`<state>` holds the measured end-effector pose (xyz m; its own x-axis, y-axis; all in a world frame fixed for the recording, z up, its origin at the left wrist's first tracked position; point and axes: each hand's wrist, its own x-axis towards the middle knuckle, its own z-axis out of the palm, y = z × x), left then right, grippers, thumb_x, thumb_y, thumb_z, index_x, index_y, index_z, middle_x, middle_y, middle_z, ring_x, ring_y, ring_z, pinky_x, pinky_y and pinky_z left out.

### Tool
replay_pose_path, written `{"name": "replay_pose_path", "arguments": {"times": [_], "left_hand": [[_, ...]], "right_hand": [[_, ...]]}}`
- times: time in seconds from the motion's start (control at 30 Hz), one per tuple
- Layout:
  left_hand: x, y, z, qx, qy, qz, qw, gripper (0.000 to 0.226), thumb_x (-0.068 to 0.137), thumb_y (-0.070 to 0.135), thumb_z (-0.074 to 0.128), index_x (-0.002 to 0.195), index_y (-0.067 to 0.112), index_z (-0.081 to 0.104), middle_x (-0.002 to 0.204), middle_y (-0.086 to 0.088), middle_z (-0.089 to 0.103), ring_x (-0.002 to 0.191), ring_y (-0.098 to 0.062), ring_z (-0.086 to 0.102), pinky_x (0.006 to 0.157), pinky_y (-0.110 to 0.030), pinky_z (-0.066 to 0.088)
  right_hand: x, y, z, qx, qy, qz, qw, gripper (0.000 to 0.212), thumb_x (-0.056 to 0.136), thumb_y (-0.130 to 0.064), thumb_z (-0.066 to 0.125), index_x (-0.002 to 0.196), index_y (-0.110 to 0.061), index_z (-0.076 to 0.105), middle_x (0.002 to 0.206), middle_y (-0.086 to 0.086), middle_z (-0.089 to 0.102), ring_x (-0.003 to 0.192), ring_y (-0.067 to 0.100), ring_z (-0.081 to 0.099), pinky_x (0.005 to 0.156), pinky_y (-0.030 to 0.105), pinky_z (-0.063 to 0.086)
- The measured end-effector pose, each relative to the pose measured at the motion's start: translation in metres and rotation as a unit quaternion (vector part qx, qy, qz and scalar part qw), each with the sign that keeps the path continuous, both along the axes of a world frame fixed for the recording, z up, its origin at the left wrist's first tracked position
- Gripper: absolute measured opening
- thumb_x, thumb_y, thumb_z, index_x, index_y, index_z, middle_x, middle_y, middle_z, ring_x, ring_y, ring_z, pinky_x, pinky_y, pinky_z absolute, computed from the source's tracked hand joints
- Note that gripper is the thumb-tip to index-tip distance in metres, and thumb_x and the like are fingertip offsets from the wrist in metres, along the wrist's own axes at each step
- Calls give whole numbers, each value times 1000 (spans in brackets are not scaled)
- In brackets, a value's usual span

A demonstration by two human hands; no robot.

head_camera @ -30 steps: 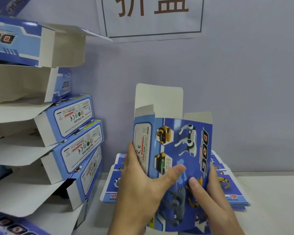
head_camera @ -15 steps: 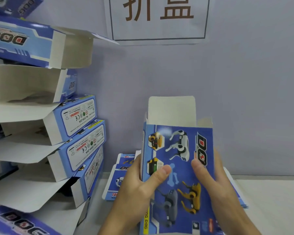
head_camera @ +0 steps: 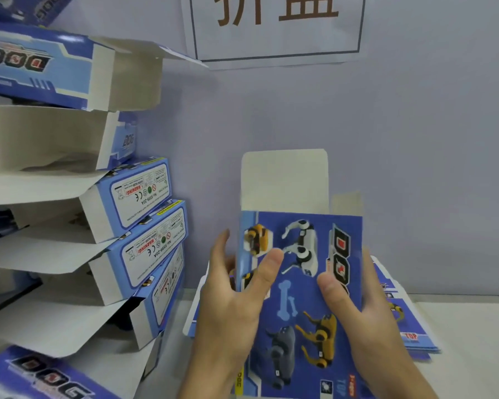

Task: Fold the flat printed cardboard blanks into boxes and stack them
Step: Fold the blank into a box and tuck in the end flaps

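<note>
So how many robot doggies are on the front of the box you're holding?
3 whole dogs: a white dog near the top, a grey dog lower left, a yellow dog lower right. The thumbs may hide others.

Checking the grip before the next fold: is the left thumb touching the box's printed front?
Touching. The head view shows the left hand with its thumb pressed flat on the printed front of the box.

Both hands (head_camera: 300,306) — seemingly gripping, thumbs forward

We see a white paper sign (head_camera: 277,27) with brown characters on the pale lilac wall (head_camera: 415,168), above a white worktop (head_camera: 467,326).
</note>
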<state>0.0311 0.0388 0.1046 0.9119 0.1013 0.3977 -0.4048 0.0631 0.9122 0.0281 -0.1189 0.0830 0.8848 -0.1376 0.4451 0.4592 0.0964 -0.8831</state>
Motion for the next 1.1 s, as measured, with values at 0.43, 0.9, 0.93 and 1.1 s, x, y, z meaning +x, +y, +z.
{"name": "replay_pose_path", "arguments": {"times": [0.43,0.9,0.93,1.1], "left_hand": [[0,-14,10,129,-100,-55,985,62,87,56,60,140,58,28,117,25,66,112,-3,65,85,-28,60],[-1,-15,6,38,-174,45,983,68,86,45,65,143,43,27,111,34,65,105,7,64,81,-14,55],[-3,-14,6,45,-180,37,982,66,89,38,61,146,41,27,114,37,62,109,10,61,83,-11,53],[-5,-14,9,25,-177,16,984,54,89,37,60,140,42,42,124,18,64,117,-8,63,86,-31,59]], "right_hand": [[-6,-14,23,-3,-17,-31,999,51,81,-54,71,99,-83,34,97,-42,63,87,-16,65,59,4,49],[-5,1,24,-50,-75,-38,995,67,76,-50,60,139,-50,35,104,-28,68,89,-2,71,54,15,55],[-6,1,25,-51,-78,-37,995,67,77,-48,59,140,-49,34,101,-32,67,88,-4,70,53,14,55],[-7,3,24,-53,-77,-38,995,71,76,-51,59,142,-49,34,107,-23,69,92,3,72,54,18,57]]}}
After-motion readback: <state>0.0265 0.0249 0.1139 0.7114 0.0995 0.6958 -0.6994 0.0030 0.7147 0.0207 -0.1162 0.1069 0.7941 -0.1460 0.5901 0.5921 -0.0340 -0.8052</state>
